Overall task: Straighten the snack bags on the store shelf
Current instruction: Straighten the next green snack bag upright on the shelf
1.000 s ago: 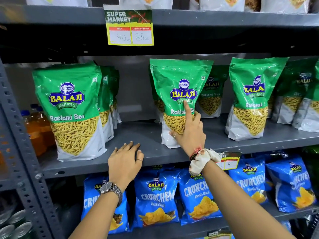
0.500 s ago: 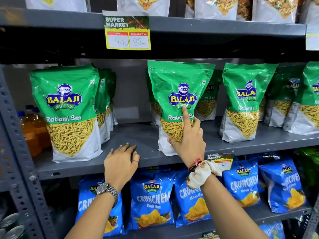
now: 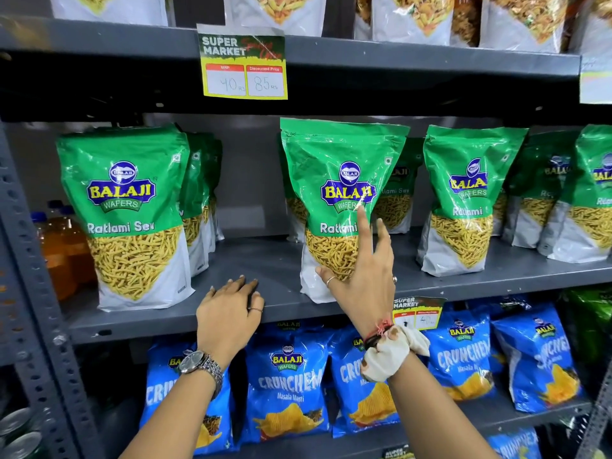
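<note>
Green Ratlami Sev bags stand upright on the grey middle shelf [image 3: 284,260]. The middle bag [image 3: 341,180] stands near the shelf's front edge. My right hand [image 3: 362,276] rests against its lower front with fingers spread, thumb at the bag's lower left; it does not grip the bag. My left hand [image 3: 228,309] lies flat, palm down, on the bare shelf between the middle bag and the left bag [image 3: 126,210]. More green bags stand behind the left bag and to the right [image 3: 470,193].
Blue Crunchem bags [image 3: 288,389] fill the shelf below. White snack bags [image 3: 414,14] line the shelf above, with a price tag [image 3: 243,64] on its edge. Orange drink bottles [image 3: 63,250] stand beyond the perforated upright [image 3: 20,246] at left.
My right hand has loosened from pointing at the middle bag to spread fingers against its lower front. The view has shifted slightly right and up. My left hand stays on the shelf.
</note>
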A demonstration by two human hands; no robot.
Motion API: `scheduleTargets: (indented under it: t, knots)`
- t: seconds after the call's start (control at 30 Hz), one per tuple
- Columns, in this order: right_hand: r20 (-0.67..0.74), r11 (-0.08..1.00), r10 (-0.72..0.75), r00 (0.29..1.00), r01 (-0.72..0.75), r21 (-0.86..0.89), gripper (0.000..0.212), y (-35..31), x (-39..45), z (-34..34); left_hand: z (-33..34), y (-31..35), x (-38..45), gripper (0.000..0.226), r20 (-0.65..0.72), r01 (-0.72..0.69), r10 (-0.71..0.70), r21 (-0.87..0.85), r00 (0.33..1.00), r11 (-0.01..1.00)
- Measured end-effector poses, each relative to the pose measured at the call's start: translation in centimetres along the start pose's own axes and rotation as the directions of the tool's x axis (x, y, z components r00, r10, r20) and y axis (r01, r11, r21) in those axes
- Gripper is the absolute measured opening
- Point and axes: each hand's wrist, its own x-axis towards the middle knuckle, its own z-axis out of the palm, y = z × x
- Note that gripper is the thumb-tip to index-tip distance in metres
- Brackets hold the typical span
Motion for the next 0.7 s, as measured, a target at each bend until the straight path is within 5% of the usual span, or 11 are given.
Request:
scheduleTargets:
  t: [0.3, 0.7]
  knots:
    - [0.017, 0.987, -0.150, 0.989, 0.151, -0.046, 0.096, 0.6, -1.1, 0.6, 0.0, 0.0, 0.0, 0.053, 0.000, 0.000, 0.000, 0.006, 1.000, 1.000]
    - [0.036, 0.992, -0.126, 0.991, 0.127, -0.015, 0.099, 0.7, -1.5, 2.4, 0.2, -0.2, 0.0, 0.051, 0.011, -0.010, 0.010, 0.019, 1.000, 1.000]
